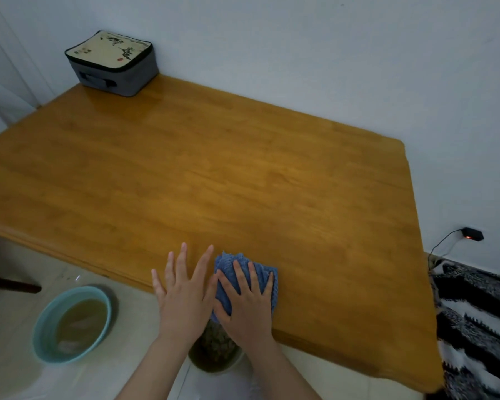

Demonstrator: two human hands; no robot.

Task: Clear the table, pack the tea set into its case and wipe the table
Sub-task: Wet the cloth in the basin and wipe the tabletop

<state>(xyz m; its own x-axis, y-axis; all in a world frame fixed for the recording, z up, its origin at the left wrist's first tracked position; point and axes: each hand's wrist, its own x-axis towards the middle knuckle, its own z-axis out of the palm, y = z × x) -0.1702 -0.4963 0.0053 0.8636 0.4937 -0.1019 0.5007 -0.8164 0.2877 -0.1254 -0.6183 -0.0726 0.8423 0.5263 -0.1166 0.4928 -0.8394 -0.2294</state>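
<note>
A blue cloth (231,265) lies on the wooden table (214,174) at its near edge. My right hand (247,301) presses flat on the cloth with fingers spread. My left hand (184,293) lies just left of it, fingers straight and spread, over the table edge and touching the cloth's side. The grey tea set case (113,64), zipped shut with a cream printed lid, stands at the far left corner against the wall.
On the floor at the left stands a light blue basin (41,336) holding yellowish water. A container (214,353) with dark contents sits on the floor below my wrists. A black-and-white patterned fabric (479,321) lies right of the table. A black plug (472,234) with a red light hangs on the wall.
</note>
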